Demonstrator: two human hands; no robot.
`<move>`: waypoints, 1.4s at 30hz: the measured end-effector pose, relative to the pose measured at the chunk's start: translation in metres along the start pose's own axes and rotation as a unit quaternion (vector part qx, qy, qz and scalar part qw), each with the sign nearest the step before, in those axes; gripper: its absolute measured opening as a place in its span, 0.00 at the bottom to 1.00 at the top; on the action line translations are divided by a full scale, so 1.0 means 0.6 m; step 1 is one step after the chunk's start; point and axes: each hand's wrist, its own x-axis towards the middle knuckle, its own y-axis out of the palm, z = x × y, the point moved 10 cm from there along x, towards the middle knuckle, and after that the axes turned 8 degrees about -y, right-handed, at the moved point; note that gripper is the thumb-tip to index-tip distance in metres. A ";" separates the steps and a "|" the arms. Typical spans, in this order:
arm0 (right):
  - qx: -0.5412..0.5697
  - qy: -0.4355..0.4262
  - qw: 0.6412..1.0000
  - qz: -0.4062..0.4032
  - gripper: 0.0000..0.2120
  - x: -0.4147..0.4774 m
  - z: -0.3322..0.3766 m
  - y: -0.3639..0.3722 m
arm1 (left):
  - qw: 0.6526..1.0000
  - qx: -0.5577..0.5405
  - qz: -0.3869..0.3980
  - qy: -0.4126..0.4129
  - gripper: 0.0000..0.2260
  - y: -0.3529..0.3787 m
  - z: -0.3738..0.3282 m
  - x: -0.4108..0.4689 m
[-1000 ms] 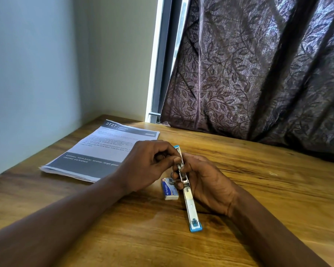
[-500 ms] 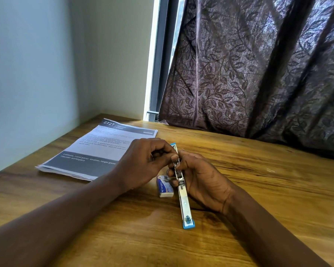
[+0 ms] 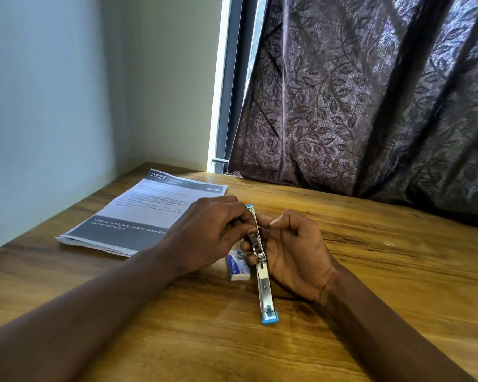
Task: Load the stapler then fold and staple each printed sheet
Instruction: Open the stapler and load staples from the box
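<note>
Stapler (image 3: 264,282) is swung open at mid-tabletop (image 3: 370,285): blue near end down on the wood, metal rail running away from me into both hands, blue far tip poking out above them. Left hand (image 3: 210,232): grip pressed together, fingertips pinching the stapler's upper part near the hinge; the exact contact is hidden behind the knuckles. Right hand (image 3: 295,252): grip curled round the rail from the right, fingertips showing on the rail's left side, thumb and forefinger nipped together by the top. Can't tell whether any staples sit between them, too small. Staple box (image 3: 238,267) lies flat just left of the rail, partly covered by the left hand; label not readable. Sheets (image 3: 138,216) stacked far left, near corner hidden by the left wrist, "2727" in the header, body text blurred. Both forearms cut off by the bottom edge. Surface is wood grain with glare on the right. Pale wall (image 3: 39,106) left, dark window frame (image 3: 228,92), leaf-pattern curtain (image 3: 370,106) behind the tabletop.
</note>
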 end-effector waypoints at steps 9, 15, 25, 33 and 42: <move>0.003 0.012 1.000 -0.005 0.21 -0.006 -0.003 0.000 | 0.995 0.090 0.013 0.050 0.13 0.004 -0.021 -0.007; -0.014 0.005 1.000 -0.007 0.22 -0.004 -0.002 -0.003 | 0.991 0.110 0.009 0.076 0.14 0.006 -0.030 -0.014; -0.021 -0.012 1.000 -0.002 0.26 0.000 -0.002 -0.003 | 0.999 0.014 0.002 0.030 0.08 0.006 -0.011 -0.013; -0.067 -0.034 0.997 -0.025 0.33 0.002 0.003 0.000 | 0.996 -0.061 -0.021 -0.056 0.07 0.004 0.027 -0.010; -0.079 -0.037 0.995 -0.044 0.34 0.002 0.006 0.000 | 1.000 0.024 -0.011 -0.014 0.05 -0.007 -0.001 -0.011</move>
